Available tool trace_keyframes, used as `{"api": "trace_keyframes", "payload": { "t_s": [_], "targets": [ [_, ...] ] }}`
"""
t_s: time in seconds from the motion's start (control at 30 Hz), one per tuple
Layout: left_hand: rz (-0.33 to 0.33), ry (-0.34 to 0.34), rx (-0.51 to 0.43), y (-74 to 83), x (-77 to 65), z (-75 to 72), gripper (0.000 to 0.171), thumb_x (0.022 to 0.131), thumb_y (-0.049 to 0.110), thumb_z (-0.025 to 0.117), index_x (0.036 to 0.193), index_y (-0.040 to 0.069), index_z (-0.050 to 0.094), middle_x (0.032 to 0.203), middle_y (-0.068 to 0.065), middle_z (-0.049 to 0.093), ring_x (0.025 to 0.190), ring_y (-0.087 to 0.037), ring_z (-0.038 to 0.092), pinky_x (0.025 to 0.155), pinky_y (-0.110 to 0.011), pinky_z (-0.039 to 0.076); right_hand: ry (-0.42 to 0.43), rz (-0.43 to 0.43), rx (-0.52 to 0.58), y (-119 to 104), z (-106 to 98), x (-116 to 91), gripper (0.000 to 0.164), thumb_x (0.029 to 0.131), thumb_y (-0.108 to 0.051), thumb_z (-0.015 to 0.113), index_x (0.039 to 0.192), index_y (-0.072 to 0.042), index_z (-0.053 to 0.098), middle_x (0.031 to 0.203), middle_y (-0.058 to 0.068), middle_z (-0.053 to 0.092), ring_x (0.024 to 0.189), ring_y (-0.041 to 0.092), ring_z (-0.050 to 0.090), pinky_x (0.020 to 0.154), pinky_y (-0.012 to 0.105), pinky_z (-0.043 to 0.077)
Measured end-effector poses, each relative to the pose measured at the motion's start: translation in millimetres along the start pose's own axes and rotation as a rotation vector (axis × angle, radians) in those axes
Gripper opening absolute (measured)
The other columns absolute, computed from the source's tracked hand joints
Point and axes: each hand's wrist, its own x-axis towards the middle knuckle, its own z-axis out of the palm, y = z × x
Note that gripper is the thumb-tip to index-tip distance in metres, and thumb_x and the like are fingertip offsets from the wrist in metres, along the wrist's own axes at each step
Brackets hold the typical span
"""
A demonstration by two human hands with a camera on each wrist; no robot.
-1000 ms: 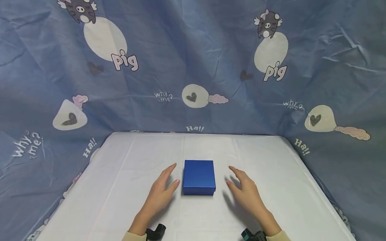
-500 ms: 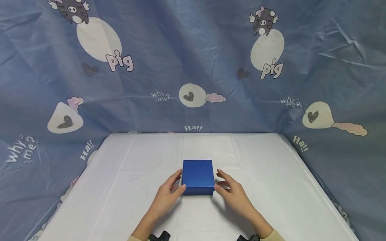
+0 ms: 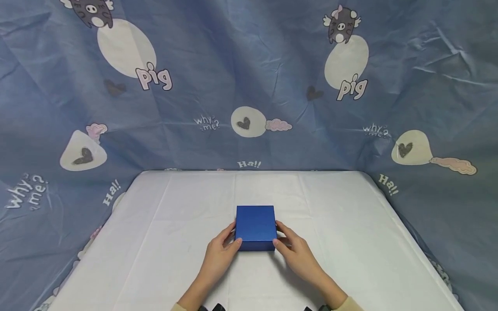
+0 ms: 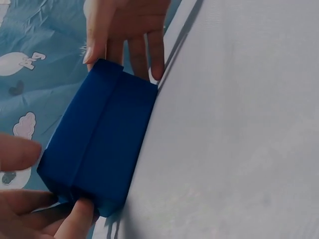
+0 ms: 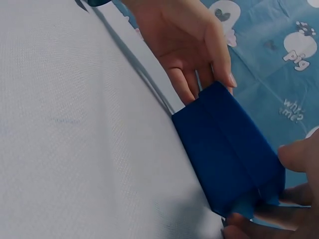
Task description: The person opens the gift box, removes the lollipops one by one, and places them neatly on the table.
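A blue lidded box (image 3: 255,223) sits on the white-covered table, with a seam between lid and base visible in both wrist views. My left hand (image 3: 218,255) grips its left side, thumb at the near left corner and fingers along the side. On the opposite side my right hand (image 3: 300,258) holds it the same way, thumb at the near right corner. The left wrist view shows the box (image 4: 102,134) between both hands, the right hand (image 4: 132,22) at its far end. In the right wrist view the left hand (image 5: 179,37) is at the far end.
White cloth covers the table (image 3: 186,203). Behind and beside it hangs a blue curtain (image 3: 186,95) printed with pigs and lettering. Dark straps with cameras (image 3: 218,307) show at the wrists by the bottom edge.
Both hands have moved inward from either side of the box and now touch and grip its sides. The box stays in about the same place; the head view has shifted slightly.
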Motion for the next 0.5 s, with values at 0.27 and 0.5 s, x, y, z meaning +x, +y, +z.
{"api": "trace_keyframes", "payload": {
  "t_s": [0.27, 0.5],
  "targets": [
    [-0.051, 0.030, -0.017, -3.2, 1.4, 3.7, 0.054, 0.098, 0.020, 0.067, 0.145, 0.000, 0.051, 0.142, -0.020, 0.055, 0.131, -0.031, 0.053, 0.104, -0.032, 0.046, -0.001, 0.012, -0.018, 0.3, 0.1, -0.7, 0.056, 0.104, -0.032, 0.057, 0.155, -0.019, 0.039, 0.147, -0.003, 0.052, 0.115, 0.013, 0.064, 0.098, 0.032, 0.052],
    [-0.041, 0.027, -0.047, -2.8, -0.2, 3.0, 0.055, 0.097, 0.019, 0.068, 0.145, 0.001, 0.051, 0.144, -0.020, 0.054, 0.132, -0.031, 0.053, 0.104, -0.032, 0.046, 0.006, -0.004, -0.024, 0.3, 0.5, -0.3, 0.056, 0.104, -0.027, 0.058, 0.155, -0.014, 0.040, 0.146, 0.000, 0.053, 0.114, 0.014, 0.065, 0.098, 0.040, 0.053]
  ]
}}
